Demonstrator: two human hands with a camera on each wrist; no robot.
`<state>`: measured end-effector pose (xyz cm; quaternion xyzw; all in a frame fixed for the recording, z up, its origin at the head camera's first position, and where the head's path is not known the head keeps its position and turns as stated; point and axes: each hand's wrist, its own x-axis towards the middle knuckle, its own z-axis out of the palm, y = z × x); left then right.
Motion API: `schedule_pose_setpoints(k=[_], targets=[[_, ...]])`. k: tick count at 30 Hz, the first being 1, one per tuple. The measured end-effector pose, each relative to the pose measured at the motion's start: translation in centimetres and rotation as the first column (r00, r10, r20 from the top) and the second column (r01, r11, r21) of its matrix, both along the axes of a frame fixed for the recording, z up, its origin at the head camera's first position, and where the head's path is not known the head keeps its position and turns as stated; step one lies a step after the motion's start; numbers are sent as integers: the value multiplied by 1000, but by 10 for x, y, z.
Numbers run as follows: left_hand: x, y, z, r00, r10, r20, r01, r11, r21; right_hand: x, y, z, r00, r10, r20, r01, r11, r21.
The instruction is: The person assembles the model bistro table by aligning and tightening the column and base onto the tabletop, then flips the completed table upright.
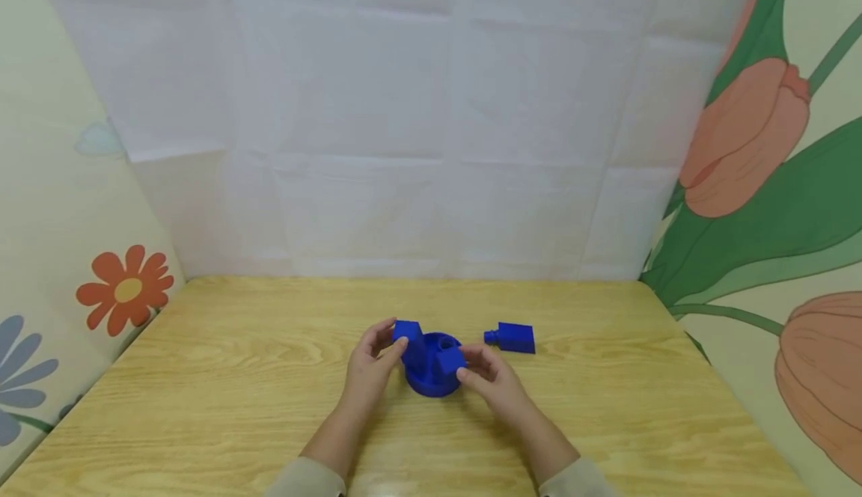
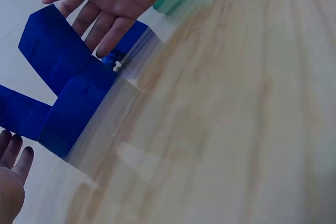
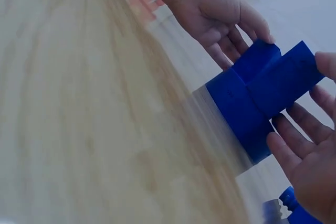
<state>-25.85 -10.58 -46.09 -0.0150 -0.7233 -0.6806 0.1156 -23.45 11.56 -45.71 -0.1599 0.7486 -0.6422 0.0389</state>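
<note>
A round blue base (image 1: 432, 388) sits on the table, and two blue angled blocks lean outward from it. My left hand (image 1: 367, 366) holds the left block (image 1: 407, 331) near its top, thumb on the near side and fingers behind. On the other side my right hand (image 1: 497, 383) grips the right block (image 1: 450, 361) between thumb and fingers. A ring-shaped socket (image 1: 446, 342) shows inside the base behind the right block. In the right wrist view, the right thumb lies at the outer end of its block (image 3: 286, 80), the other fingers below. The blocks' lower ends are hidden by the base wall.
A third blue block (image 1: 516, 337) with a narrow ridged peg lies on the wooden table (image 1: 236, 407), behind and right of my right hand. A white sheet (image 1: 404, 108) hangs at the table's back edge. Flower-printed panels (image 1: 754, 257) flank both sides.
</note>
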Motion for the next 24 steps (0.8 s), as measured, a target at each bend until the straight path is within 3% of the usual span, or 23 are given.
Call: schedule_pose_setpoints(k=[9, 11, 14, 16, 20, 22, 24], targets=[[-16, 0, 5, 1000, 4, 5, -3, 996, -90, 4, -7, -5, 997, 72, -16, -73, 997, -34], [-16, -1, 6, 1000, -2, -12, 0, 995, -104, 4, -7, -4, 999, 33, -11, -34, 999, -42], [-10, -2, 6, 999, 16, -29, -18, 996, -92, 0, -3, 0, 993, -111, -31, 109, 991, -79], [-2, -2, 6, 997, 57, -49, -60, 996, -60, -6, 4, 2, 971, -235, -40, 228, 965, -127], [11, 2, 9, 981, 157, -113, -153, 987, 42, -19, 25, 1, 895, -442, -60, 430, 890, -148], [16, 6, 10, 971, 176, -160, -164, 983, 84, -25, 37, -1, 859, -507, -72, 498, 860, -113], [21, 12, 10, 970, 155, -186, -133, 984, 122, -31, 48, -4, 834, -545, -89, 542, 839, -56]])
